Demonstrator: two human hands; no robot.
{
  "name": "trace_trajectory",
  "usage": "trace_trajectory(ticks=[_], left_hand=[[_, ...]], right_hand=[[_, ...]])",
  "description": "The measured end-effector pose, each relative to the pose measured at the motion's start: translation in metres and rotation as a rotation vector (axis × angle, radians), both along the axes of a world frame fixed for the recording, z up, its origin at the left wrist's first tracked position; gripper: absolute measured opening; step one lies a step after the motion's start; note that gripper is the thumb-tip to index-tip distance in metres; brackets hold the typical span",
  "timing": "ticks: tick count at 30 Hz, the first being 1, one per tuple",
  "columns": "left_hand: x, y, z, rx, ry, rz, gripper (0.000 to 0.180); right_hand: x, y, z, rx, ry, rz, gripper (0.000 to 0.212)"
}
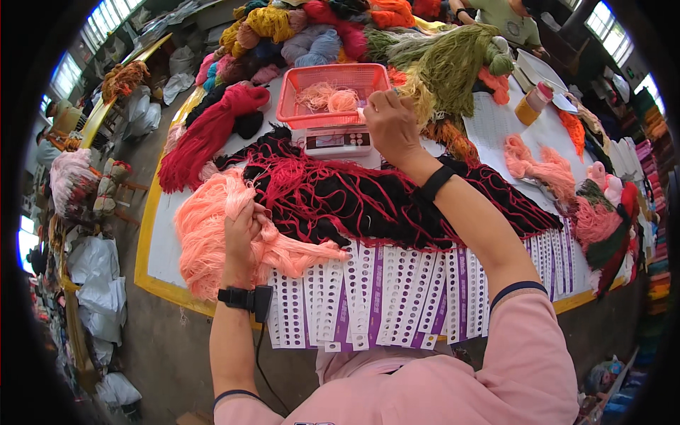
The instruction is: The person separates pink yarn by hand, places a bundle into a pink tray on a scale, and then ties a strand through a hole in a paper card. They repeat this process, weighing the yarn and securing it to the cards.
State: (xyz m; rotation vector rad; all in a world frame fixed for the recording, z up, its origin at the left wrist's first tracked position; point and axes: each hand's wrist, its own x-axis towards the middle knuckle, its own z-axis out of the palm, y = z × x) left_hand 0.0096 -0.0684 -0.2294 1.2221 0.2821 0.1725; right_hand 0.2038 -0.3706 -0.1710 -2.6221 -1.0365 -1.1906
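Note:
My left hand [243, 230] is closed around a large hank of peach yarn [205, 244], which spreads over the table's left side and trails to the right. My right hand [392, 127] is raised at the right rim of a red plastic basket [301, 122], its fingers pinched together. Whatever it pinches is too small to make out. Small bundles of peach yarn [333, 99] lie in the basket, which rests on a white digital scale [338, 144]. Below the right forearm stretches a long heap of black and red yarn [354, 202].
Punched white and purple cards [382, 297] line the table's near edge. Coloured hanks [312, 46] pile up at the back, beside green yarn [453, 67]. To the right stand a bottle of yellow liquid [531, 105] and more peach yarn [542, 170]. Another person [506, 18] is at the far right.

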Motion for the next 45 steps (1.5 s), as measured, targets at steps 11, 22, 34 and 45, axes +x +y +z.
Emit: trace_trajectory(ticks=[11, 22, 34, 45], left_hand=[[0.001, -0.053, 0.098, -0.038, -0.227, -0.556, 0.045], [-0.001, -0.009, 0.075, 0.497, -0.03, -0.003, 0.017], [-0.021, -0.155, 0.03, 0.248, 0.515, -0.474, 0.007], [-0.041, -0.17, 0.012, 0.468, 0.378, -0.452, 0.01]], right_hand=[[-0.125, 0.047, 0.101, 0.706, 0.712, 0.997, 0.007], [-0.124, -0.355, 0.122, 1.616, -0.063, -0.106, 0.016], [-0.208, -0.081, -0.071, 0.535, 1.35, 0.418, 0.019], [-0.214, -0.077, -0.068, 0.756, 0.993, 0.459, 0.018]])
